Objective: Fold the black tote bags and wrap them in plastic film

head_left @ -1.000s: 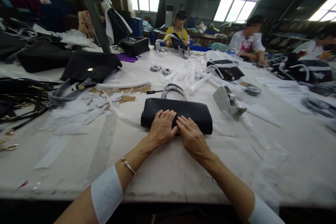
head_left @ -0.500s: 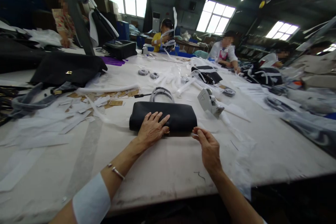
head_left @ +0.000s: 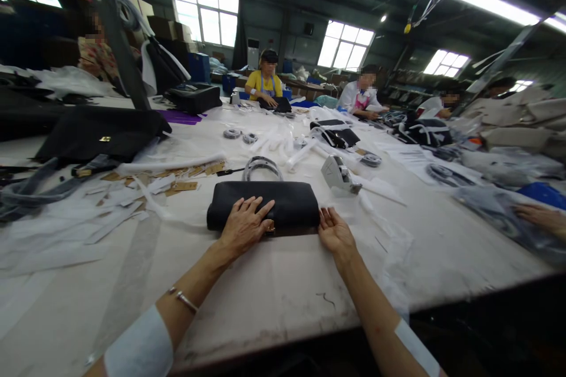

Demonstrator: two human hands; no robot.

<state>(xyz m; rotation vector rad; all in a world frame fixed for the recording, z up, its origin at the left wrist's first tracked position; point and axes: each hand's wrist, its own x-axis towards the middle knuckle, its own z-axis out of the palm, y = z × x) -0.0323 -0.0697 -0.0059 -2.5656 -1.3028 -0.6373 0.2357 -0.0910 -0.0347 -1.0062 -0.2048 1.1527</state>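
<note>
The black bag point(head_left: 292, 203) lies on its side at the centre of the frame, its flap down and its contents hidden. Your left hand point(head_left: 245, 225) is spread flat on its front, thumb beside the gold clasp point(head_left: 270, 228); any lettering there is too small to read. Your right hand point(head_left: 338, 235) is open, palm up, fingers at the bag's right end; you can't tell whether it grips the edge. Just behind the bag stands its wrapped handle point(head_left: 262, 169), with a grey tape dispenser point(head_left: 339, 175) to the right. Left of centre, tan tags point(head_left: 183, 187) lie among white paper strips point(head_left: 95, 194), their print unreadable. At the right edge, a co-worker's hand point(head_left: 539, 215) rests on a clear plastic bag point(head_left: 480, 203) with grey, looped shapes showing through. Cardboard boxes point(head_left: 161, 27) stand at upper left, contents hidden.
</note>
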